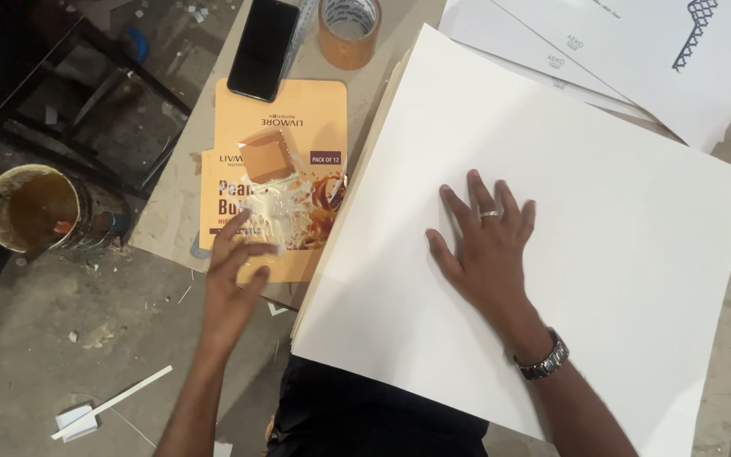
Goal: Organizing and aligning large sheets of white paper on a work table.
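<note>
Right hand [488, 245] flat on white board [602, 279], fingers up-left.

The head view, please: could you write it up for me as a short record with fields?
View: head camera, looking down at a worktable
Left hand: fingers in a whitish glue blob on a flattened orange carton
Right hand: palm flat on a large white board, ring and wristwatch worn
On the carton: small cardboard piece beside the glue
Table top edge: black phone, brown tape roll
Upper right: printed white sheets
Floor, left: tin of brownish liquid
</note>
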